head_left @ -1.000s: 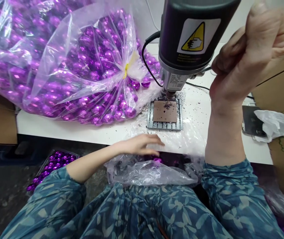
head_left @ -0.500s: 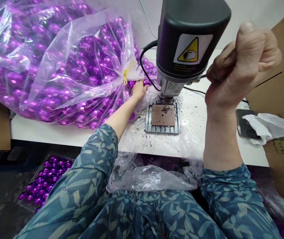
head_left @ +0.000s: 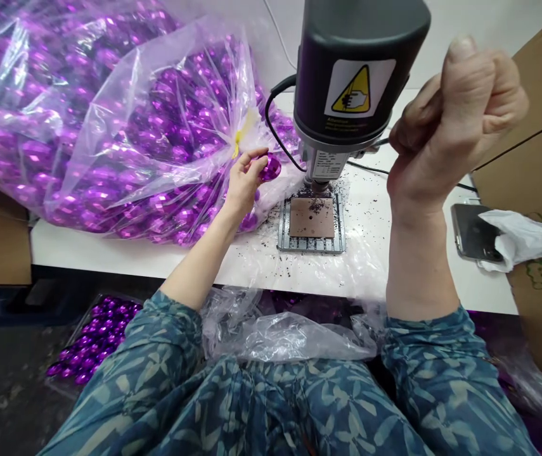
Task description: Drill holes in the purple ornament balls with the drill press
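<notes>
Left hand [head_left: 245, 183] up by the big clear bag [head_left: 109, 126] of shiny purple balls, fingers [head_left: 252, 157] pinching one purple ball [head_left: 271, 168] near the bag's tied neck. Right hand [head_left: 451, 120] clenched in a tight fist around a thin rod [head_left: 382, 143], just beside the gray drill press [head_left: 356, 82], above a metal plate [head_left: 311, 218] on the white counter [head_left: 375, 221].

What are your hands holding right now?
Left hand: half curled at a purple ball; I cannot tell if it grips it.
Right hand: closed, holding a thin rod.
</notes>
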{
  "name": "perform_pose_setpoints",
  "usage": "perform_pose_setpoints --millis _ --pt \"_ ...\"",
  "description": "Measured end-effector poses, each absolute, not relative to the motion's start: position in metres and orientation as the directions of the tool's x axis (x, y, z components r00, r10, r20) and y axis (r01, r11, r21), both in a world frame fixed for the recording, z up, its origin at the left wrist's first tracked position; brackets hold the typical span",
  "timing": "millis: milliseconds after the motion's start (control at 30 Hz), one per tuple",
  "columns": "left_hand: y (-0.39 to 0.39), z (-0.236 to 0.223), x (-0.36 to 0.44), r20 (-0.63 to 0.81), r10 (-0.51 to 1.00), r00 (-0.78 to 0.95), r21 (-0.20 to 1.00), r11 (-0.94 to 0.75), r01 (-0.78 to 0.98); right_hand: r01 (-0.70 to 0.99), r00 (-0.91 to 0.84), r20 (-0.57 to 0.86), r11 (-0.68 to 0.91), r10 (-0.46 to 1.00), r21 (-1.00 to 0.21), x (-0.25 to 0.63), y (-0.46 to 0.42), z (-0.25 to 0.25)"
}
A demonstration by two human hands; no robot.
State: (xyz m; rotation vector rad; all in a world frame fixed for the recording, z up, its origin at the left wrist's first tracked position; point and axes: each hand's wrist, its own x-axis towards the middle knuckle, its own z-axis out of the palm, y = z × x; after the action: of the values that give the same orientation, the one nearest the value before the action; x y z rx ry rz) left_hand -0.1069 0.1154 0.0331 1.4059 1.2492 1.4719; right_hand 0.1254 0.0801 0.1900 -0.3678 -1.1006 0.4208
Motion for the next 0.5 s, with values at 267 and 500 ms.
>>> perform_pose_setpoints --millis 267,500 --pt "0.05 0.004 -0.082 0.111 0.983 0.144 0.991 -0.098 -0.094 -0.107 0.41 0.769 0.863 0.491 -0.494 0.123 0.085 0.189" --pt "0.056 -0.019 -0.059 0.09 0.994 0.065 0.993 -0.085 -0.078 -0.068 0.399 0.76 0.844 0.512 -0.532 0.123 0.081 0.189"
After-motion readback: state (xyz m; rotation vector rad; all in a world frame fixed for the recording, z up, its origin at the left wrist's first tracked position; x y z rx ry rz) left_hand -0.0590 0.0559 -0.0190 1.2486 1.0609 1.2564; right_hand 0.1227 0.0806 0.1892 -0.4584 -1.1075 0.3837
